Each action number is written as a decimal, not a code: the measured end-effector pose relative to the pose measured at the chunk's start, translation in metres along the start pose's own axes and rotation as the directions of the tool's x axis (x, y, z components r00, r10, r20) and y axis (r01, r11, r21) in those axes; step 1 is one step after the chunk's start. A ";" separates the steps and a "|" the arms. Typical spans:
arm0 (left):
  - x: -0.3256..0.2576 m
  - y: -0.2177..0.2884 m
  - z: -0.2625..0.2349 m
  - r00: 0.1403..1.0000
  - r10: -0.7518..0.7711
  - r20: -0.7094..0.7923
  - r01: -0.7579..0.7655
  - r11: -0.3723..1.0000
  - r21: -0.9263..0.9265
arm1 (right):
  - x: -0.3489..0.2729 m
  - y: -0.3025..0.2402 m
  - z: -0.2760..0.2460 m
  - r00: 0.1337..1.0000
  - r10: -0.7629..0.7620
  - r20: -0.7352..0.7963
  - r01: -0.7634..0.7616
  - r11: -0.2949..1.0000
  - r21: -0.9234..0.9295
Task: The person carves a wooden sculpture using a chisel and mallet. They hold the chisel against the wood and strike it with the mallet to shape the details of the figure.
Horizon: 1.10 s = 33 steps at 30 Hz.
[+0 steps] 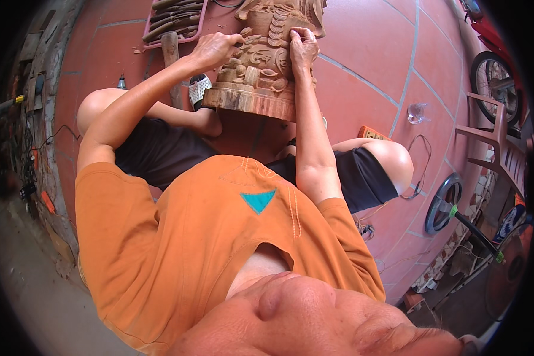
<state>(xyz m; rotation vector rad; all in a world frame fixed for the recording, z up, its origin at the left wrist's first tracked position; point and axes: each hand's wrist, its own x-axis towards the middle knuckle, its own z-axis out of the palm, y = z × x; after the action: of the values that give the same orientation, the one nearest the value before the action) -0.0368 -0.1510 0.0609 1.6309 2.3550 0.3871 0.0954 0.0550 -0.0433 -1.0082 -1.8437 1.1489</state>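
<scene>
A carved wooden sculpture [258, 59] with raised leafy and rounded shapes stands between my legs on its thick, rough base [249, 102]. At its left side, my left hand [215, 51] is closed, with curled fingers against the carving; whatever may be in them is hidden. My right hand [303, 48] rests on the right side of the wood. Its thumb and fingers are pinched together at the surface, and I cannot make out anything between them. Left of the sculpture, a wooden mallet [170, 52] leans near a pink tray [203, 25] of carving tools [175, 16].
On the red tiled floor [362, 53] to the right are a clear glass [417, 113], an orange power strip [372, 133] and a loose cord [426, 155]. Farther right stand a plastic chair [491, 126], a motorbike wheel [493, 83] and a round fan base [444, 203].
</scene>
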 end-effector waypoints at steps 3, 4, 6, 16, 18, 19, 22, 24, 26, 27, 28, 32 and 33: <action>-0.008 -0.015 0.010 0.996 -0.088 0.028 0.092 0.959 -0.270 | 0.000 0.000 0.001 1.000 -0.007 0.006 0.007 1.000 0.009; -0.008 -0.022 0.014 0.996 -0.085 -0.017 0.074 0.941 -0.331 | 0.000 -0.001 0.001 1.000 -0.008 0.001 0.008 1.000 0.004; 0.004 -0.041 0.007 0.982 -0.094 -0.162 0.039 0.950 -0.311 | -0.001 -0.003 0.000 1.000 -0.008 -0.006 0.008 1.000 -0.005; 0.001 -0.002 -0.024 0.998 0.014 0.060 -0.009 0.997 -0.077 | 0.000 -0.002 -0.003 1.000 -0.010 -0.001 0.010 1.000 0.013; 0.001 0.000 -0.027 0.998 0.011 0.067 -0.005 0.997 -0.083 | 0.000 -0.001 -0.002 1.000 -0.009 -0.001 0.009 1.000 0.008; 0.003 -0.003 -0.024 0.998 0.055 0.031 -0.052 0.995 -0.090 | 0.000 -0.001 -0.001 1.000 -0.005 0.001 0.005 1.000 0.007; 0.007 -0.013 -0.014 0.989 0.142 -0.045 -0.145 0.985 -0.098 | -0.001 -0.002 0.001 1.000 0.002 0.004 -0.002 1.000 0.002; 0.008 -0.013 -0.013 0.988 0.146 -0.052 -0.151 0.984 -0.099 | -0.001 -0.003 0.001 1.000 0.002 -0.001 -0.002 1.000 -0.007; 0.005 -0.006 -0.012 0.989 0.143 -0.035 -0.142 0.989 0.029 | -0.001 -0.002 -0.002 1.000 0.008 -0.005 -0.008 1.000 -0.001; 0.003 -0.003 -0.013 0.990 0.136 -0.029 -0.133 0.987 0.095 | -0.001 -0.003 -0.002 1.000 0.009 -0.003 -0.009 1.000 0.005; 0.002 -0.004 -0.011 0.988 0.143 -0.050 -0.138 0.986 0.098 | -0.002 -0.004 -0.001 1.000 0.003 -0.005 -0.003 1.000 0.002; 0.004 -0.009 -0.008 0.994 0.092 -0.051 -0.091 0.996 0.026 | -0.001 -0.003 -0.002 1.000 0.001 -0.011 -0.001 1.000 -0.004; 0.005 -0.012 -0.008 0.998 0.056 -0.029 -0.057 0.998 -0.013 | -0.001 -0.003 -0.002 1.000 0.004 -0.008 -0.004 1.000 -0.004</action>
<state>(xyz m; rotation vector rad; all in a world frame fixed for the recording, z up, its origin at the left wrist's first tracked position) -0.0522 -0.1511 0.0637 1.6996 2.3259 0.4399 0.0970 0.0545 -0.0399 -1.0180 -1.8388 1.1424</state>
